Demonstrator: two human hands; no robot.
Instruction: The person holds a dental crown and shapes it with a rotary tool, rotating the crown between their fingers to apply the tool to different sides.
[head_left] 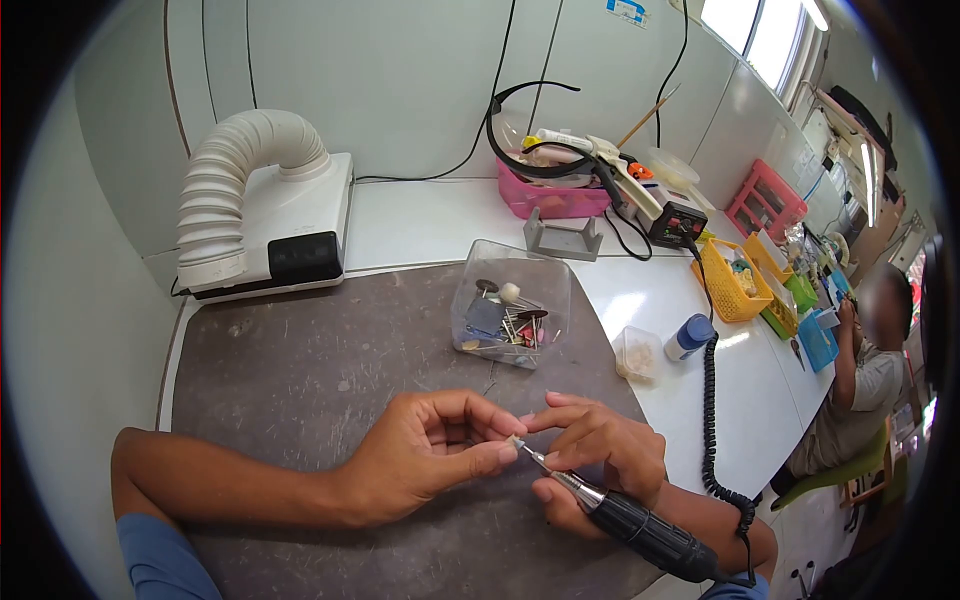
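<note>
Working position at the near side of the dark mat. The left hand pinches a small pale piece between thumb and forefinger. The right hand, closed on a rotary handpiece, directs its slender tip leftward to the piece; exact contact cannot be discerned. Beyond lies a clear box of bits. The step in hand appears to be tool application; any further move calls for a firm pinch and fine tip control.
</note>
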